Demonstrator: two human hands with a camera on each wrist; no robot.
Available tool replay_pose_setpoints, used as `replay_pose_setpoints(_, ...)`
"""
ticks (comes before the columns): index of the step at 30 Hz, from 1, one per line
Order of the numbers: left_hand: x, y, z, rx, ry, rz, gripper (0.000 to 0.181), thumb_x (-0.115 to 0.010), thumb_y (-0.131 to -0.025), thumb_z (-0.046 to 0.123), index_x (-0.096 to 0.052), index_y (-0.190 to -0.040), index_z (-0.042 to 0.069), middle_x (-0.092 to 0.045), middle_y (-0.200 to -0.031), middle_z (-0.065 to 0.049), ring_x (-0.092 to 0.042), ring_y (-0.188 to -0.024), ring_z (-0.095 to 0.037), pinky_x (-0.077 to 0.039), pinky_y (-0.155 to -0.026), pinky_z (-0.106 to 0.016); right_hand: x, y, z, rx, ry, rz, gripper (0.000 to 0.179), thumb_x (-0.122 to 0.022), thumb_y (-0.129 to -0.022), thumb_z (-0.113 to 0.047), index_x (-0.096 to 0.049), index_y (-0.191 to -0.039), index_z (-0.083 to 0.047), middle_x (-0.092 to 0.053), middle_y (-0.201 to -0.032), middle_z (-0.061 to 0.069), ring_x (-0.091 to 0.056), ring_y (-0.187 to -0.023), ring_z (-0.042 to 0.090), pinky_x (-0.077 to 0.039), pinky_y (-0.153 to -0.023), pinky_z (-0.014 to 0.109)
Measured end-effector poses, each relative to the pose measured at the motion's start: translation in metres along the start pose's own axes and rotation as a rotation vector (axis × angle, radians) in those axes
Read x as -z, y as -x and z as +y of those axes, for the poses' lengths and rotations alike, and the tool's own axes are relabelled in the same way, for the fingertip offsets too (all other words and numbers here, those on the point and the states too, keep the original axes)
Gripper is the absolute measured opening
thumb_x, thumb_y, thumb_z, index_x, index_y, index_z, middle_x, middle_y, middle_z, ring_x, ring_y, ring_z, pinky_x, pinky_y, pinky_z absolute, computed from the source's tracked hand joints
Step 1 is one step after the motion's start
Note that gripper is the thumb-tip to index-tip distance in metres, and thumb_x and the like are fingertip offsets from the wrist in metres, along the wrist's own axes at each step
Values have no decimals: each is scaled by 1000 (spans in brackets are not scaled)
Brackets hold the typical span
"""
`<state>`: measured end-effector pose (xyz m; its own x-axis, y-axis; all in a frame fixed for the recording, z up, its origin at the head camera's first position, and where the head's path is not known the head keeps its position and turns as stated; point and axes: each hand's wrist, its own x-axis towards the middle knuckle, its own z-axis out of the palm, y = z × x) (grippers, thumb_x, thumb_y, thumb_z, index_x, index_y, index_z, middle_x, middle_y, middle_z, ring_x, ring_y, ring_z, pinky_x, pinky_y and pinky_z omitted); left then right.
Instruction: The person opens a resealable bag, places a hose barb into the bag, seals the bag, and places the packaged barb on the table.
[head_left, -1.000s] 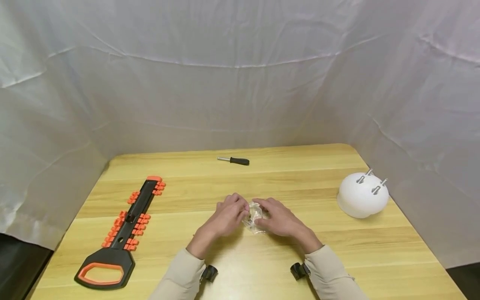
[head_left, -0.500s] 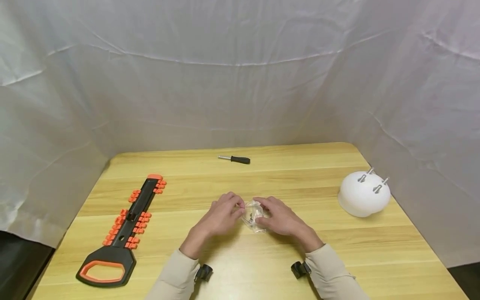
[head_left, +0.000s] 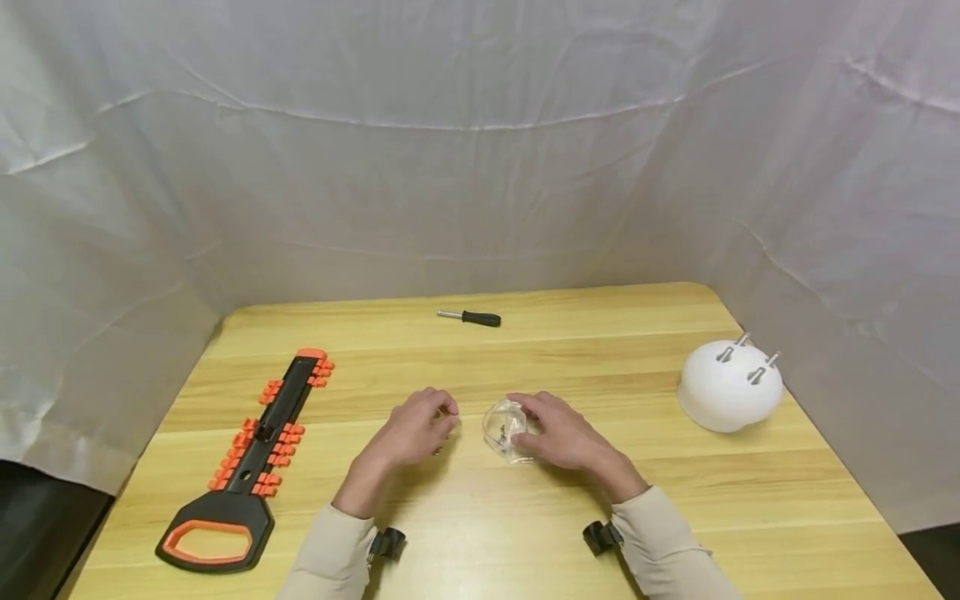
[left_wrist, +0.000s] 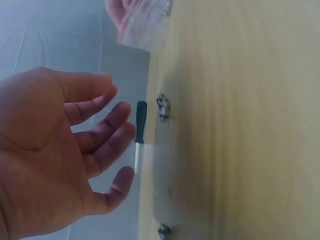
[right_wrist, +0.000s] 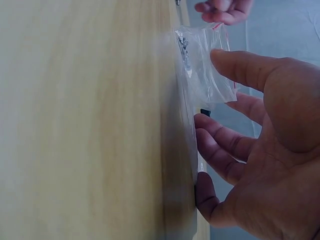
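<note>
Where beige sleeves [head_left: 660, 542] reach over the wooden table [head_left: 510, 542], a black device [head_left: 389, 544] sits at each wrist. Beyond them, the left hand [head_left: 412, 427] hovers just above the tabletop, its fingers loosely bent, the thumb near the index finger and nothing visible between them. Small metal pieces [left_wrist: 163, 107] lie on the wood beneath and beside it. The right hand [head_left: 558, 433] pinches a clear plastic bag [head_left: 495, 425] between thumb and index finger, its other fingertips down by the tabletop; the bag rests between the two hands, with more metal bits inside. Off to the left, a black bar tool [head_left: 255, 458] lies slantwise, its orange-lined handle loop toward the near side and orange clips along both edges. At right stands a rounded white object [head_left: 727, 396] with two metal pegs on top. Near the far edge lies a black-handled screwdriver [head_left: 482, 319], its shaft pointing left; behind it hangs pale, creased sheeting [head_left: 465, 192].
</note>
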<state>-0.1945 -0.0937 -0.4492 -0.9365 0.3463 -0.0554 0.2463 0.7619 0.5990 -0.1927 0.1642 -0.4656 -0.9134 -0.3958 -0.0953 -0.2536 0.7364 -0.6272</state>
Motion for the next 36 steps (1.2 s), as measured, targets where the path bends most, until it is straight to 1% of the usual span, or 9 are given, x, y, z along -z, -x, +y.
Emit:
replay_pose_setpoints(3,0,2,-5,28,-23,-15,10,-57,-98,27,-63,-100,20,-60,-106,6,-54,-109,-20,-37,-95,-56,-1,-1,0,2,6,-1,62,-71,-86,-31,-46,-143,-25,-57,-111,-1,-52,-98,12,-46,-87,38)
replay_pose_setpoints(6,1,3,-9,39,-51,-32,10,-57,-97,26,-64,-98,20,-60,-103,5,-53,-106,-19,-39,-92,-54,-1,-1,0,4,12,-2,62,-70,-87,-32,-46,-143,-26,-57,-111,-1,-52,-98,12,-46,-87,37)
replay_pose_setpoints(10,2,4,-9,34,-87,-65,6,-62,-94,24,-65,-96,20,-58,-99,5,-51,-98,-17,-39,-87,-53,-1,-1,1,15,20,7,61,-70,-87,-31,-47,-143,-25,-57,-112,-1,-52,-98,12,-46,-85,38)
replay_pose_setpoints(13,2,4,-9,24,-112,-85,5,-66,-91,24,-65,-94,20,-58,-99,5,-50,-96,-17,-38,-87,-53,0,-1,1,14,15,13,62,-71,-86,-31,-47,-143,-25,-57,-112,-1,-52,-98,12,-46,-85,38)
replay_pose_setpoints(18,1,3,-9,21,-146,-92,4,-70,-89,24,-66,-89,22,-57,-99,5,-50,-100,-18,-38,-87,-53,-1,0,0,7,5,7,62,-71,-86,-31,-47,-143,-26,-57,-113,-1,-51,-98,12,-46,-86,37)
replay_pose_setpoints(23,0,2,-8,29,-169,-78,6,-70,-88,23,-67,-83,23,-58,-97,7,-51,-106,-23,-37,-88,-55,-1,0,0,4,9,4,62,-71,-86,-31,-46,-143,-25,-57,-111,-2,-51,-95,11,-46,-83,36)
replay_pose_setpoints(27,-1,2,-8,19,-187,-84,8,-66,-91,22,-67,-82,23,-58,-98,6,-50,-108,-24,-36,-88,-55,-2,1,0,0,5,9,61,-71,-86,-30,-47,-143,-25,-57,-112,-2,-51,-96,12,-46,-83,37)
replay_pose_setpoints(32,-2,4,-7,-7,-192,-112,13,-57,-96,17,-63,-85,20,-53,-96,3,-45,-96,-22,-33,-82,-48,-2,1,1,-2,0,13,61,-71,-86,-31,-47,-142,-26,-57,-115,-2,-51,-99,12,-46,-85,38)
replay_pose_setpoints(36,-3,3,-6,-11,-182,-100,15,-51,-99,18,-61,-88,19,-51,-94,4,-43,-92,-19,-31,-80,-44,-3,0,1,1,2,10,61,-71,-87,-31,-47,-142,-25,-57,-115,-1,-51,-99,12,-46,-85,38)
